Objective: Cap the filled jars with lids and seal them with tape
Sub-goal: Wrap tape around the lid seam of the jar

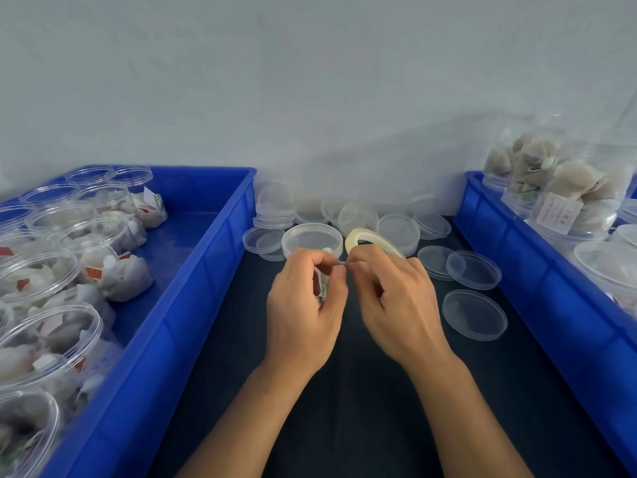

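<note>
The capped jar stood on the table between both hands. The right hand gripped the tape roll; the left hand pinched its end. Advised: keep tape taut across the lid seam.

A plain pale grey-white wall fills the upper half of the view and serves as the reference surface. Its finish is matt and slightly uneven, with no markings. A dark, near-black table top runs from the base of the wall toward the camera. The junction of the two lies directly below the wall, partly hidden. Lighting is soft and diffuse. A faint shadow falls on the lower right of the wall.
</note>
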A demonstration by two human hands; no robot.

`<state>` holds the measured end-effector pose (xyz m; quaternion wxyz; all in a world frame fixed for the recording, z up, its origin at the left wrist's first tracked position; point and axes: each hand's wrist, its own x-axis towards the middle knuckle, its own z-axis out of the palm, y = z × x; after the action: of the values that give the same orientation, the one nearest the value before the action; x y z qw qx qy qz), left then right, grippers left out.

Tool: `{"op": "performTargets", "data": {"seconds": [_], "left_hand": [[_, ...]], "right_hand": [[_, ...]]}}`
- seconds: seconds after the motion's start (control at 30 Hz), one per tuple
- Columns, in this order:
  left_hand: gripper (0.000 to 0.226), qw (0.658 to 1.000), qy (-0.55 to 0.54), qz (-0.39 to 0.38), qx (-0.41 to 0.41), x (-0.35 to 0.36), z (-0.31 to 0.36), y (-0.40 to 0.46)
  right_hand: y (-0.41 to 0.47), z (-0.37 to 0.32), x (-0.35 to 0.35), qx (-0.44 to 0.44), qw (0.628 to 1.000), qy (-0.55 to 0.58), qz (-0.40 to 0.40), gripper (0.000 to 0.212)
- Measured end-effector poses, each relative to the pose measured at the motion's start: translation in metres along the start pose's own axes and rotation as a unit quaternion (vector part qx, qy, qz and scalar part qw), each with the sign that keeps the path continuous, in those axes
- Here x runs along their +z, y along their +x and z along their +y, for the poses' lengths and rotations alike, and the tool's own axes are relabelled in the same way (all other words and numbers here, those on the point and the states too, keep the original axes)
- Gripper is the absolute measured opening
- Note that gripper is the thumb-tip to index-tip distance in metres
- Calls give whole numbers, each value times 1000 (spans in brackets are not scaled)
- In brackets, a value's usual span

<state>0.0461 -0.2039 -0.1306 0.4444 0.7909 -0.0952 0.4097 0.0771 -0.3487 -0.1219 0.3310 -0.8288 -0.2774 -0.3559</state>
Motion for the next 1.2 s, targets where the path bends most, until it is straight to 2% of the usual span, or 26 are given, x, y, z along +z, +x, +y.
{"op": "performTargets", "data": {"seconds": [0.13,0.3,0.5,0.7,0.8,0.93,1.1,1.2], "left_hand": [[37,1000,24,-6,19,-2,-2,0],[13,996,51,11,66,-3,-7,4],[10,991,90,1,102,-5,-8,2],[13,987,132,-12,91,-6,-7,-1],[16,985,159,12,72,-7,-5,-1],[19,991,131,26,20,-10,-2,0],[22,989,140,43,33,-13,-5,1],[33,989,121,89,10,-12,-11,2]], "right_hand": [[-1,1,-1,-5,1000,-11,-23,12],[-1,2,-1,-6,1000,-18,-21,12],[-1,-4,0,25,998,-53,-27,9],[2,-8,2,74,993,-82,-41,20],[4,-14,4,74,992,-89,-47,33],[5,-19,5,52,990,-113,-71,47],[6,-20,8,58,987,-129,-79,47],[7,-23,11,63,986,-130,-84,47]]}}
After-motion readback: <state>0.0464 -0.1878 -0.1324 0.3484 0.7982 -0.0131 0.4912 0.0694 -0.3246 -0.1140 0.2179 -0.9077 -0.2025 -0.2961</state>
